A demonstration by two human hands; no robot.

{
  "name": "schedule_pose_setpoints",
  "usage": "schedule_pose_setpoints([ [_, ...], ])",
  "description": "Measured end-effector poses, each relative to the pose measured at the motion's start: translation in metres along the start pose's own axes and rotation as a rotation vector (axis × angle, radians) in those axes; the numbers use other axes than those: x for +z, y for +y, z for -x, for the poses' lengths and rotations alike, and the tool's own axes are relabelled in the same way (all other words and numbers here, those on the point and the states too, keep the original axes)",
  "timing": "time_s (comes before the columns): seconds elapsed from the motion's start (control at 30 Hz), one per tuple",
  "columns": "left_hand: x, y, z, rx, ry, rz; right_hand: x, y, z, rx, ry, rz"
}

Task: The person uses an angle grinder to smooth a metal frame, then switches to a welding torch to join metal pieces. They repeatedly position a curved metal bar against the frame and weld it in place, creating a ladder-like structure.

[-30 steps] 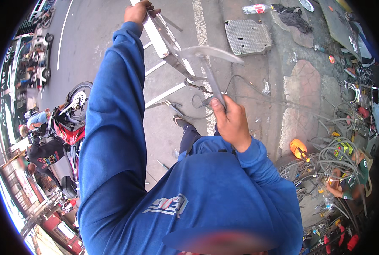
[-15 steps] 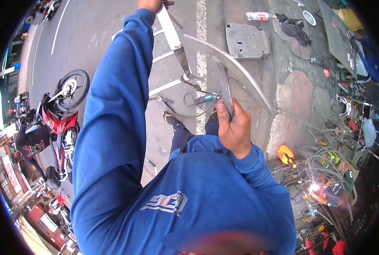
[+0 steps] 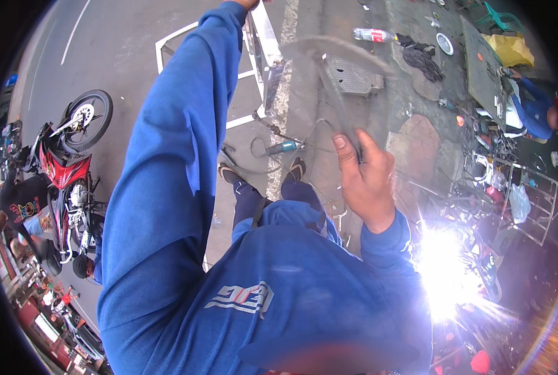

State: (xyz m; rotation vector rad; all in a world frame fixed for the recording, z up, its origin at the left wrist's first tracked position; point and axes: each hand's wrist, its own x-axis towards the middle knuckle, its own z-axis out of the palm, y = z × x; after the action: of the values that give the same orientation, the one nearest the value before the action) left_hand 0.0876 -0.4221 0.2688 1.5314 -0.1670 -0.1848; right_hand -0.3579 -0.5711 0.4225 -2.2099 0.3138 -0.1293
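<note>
At the top edge my left hand (image 3: 246, 3) is closed at the upper end of a white metal frame (image 3: 264, 34), its fingers largely cut off by the picture's rim. Out in front of my chest, my right hand (image 3: 369, 181) grips a long grey bar-like handle (image 3: 336, 94). A broad curved grey shape at the handle's far end is smeared by motion, so its kind is unclear; it is to the right of the frame. Below the frame, close to my feet, a teal and black power tool (image 3: 282, 147) lies on the ground with its cable.
Intense white glare (image 3: 444, 269) flares at the lower right beside tangled cables. A grey perforated mat (image 3: 354, 76), a plastic bottle (image 3: 372, 35) and dark cloth (image 3: 419, 57) lie farther off. A red motorcycle (image 3: 66, 172) stands at left; another person (image 3: 532, 109) works at far right.
My right hand has shifted a little right, and the handle's curved end now lies farther away and more blurred. The glare at lower right has grown much larger. My left hand stays at the frame.
</note>
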Motion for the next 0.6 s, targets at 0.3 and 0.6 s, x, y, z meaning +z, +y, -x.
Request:
schedule_pose_setpoints([
  [0.3,0.008,0.012,0.007,-0.024,0.103,-0.113,-0.007,-0.006,-0.011,0.006,-0.015,-0.016],
  [0.6,0.019,0.024,0.018,0.006,0.114,0.075,-0.017,-0.012,-0.01,-0.006,-0.043,0.028],
])
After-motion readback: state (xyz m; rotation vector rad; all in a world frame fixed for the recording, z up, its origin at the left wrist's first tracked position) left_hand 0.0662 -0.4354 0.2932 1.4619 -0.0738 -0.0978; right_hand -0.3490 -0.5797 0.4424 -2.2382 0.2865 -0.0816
